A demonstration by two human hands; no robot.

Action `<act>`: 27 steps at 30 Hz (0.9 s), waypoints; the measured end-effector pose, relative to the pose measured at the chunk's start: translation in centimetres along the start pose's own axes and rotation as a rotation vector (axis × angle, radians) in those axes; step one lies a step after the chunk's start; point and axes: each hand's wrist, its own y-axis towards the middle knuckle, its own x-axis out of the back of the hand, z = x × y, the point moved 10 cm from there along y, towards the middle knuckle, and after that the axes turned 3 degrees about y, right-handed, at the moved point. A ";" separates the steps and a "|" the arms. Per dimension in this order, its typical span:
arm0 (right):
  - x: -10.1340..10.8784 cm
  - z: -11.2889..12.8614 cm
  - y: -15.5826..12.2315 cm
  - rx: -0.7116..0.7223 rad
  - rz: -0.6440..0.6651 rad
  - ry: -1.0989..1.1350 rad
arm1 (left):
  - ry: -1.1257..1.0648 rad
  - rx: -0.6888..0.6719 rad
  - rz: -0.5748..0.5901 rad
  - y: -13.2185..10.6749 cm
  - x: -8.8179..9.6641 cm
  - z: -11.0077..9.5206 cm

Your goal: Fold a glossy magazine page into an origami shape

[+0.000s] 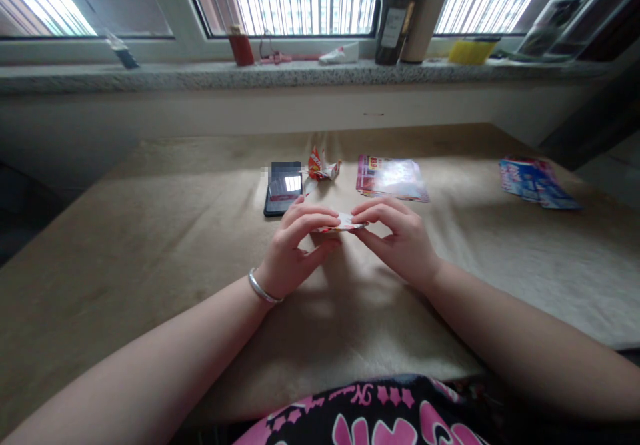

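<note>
A small piece of folded printed paper [345,222], white with red and yellow marks, is held just above the table between both hands. My left hand [301,241], with a silver bangle at the wrist, grips its left end, fingers on top and thumb below. On the other end, my right hand [400,235] pinches the paper between thumb and fingers. Much of the paper is hidden under the fingers. Just beyond it stands a folded paper crane [323,166] in red, white and yellow. A dark smartphone [284,191] lies beyond my left hand.
Past my right hand lies a stack of printed paper sheets [393,178]. Blue leaflets [539,183] are fanned out near the table's right edge. Behind the wooden table [175,245], a stone windowsill [200,79] carries a red container [241,47], a dark jar [395,28] and a yellow item [473,51].
</note>
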 end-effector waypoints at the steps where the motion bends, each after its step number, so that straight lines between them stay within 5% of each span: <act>1: 0.2 0.1 0.0 0.007 -0.006 -0.033 | 0.008 -0.006 -0.030 0.0 0.3 -0.1; 18: 0.8 0.7 0.1 0.068 -0.045 -0.025 | -0.102 0.101 -0.108 -0.2 0.9 1.2; 27: 1.4 1.6 0.1 0.152 -0.094 -0.023 | 0.071 0.009 -0.165 0.2 1.7 0.1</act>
